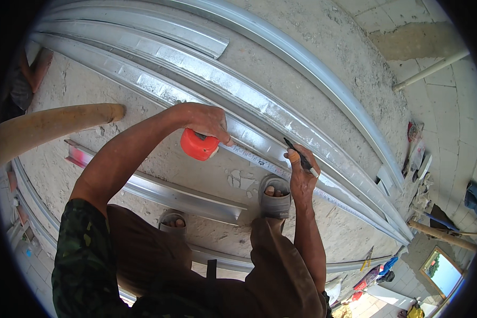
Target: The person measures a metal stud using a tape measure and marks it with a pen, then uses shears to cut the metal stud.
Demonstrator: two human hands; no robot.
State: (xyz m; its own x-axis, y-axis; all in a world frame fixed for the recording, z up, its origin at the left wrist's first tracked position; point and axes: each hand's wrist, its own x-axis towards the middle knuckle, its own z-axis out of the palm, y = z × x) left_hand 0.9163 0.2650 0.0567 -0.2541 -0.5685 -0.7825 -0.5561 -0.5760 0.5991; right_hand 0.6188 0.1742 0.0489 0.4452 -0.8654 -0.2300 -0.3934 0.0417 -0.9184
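In the head view, my left hand (209,122) grips a red tape measure (197,147) at the near edge of a long metal channel (153,79). Its white blade (250,158) runs from the case along that edge toward the lower right. My right hand (303,167) holds a black marker (296,150), its dark end pointing up-left over the channel, right of my left hand and close to the blade. Whether the marker touches the metal, I cannot tell. My sandalled feet (274,196) are below, on the dusty concrete.
More metal profiles (307,58) lie across the floor, with a shorter channel (175,195) near my feet. A yellowish pole (63,124) juts in from the left; part of another person (24,79) shows behind it. Pliers (367,258), bags and poles (442,236) lie at the right.
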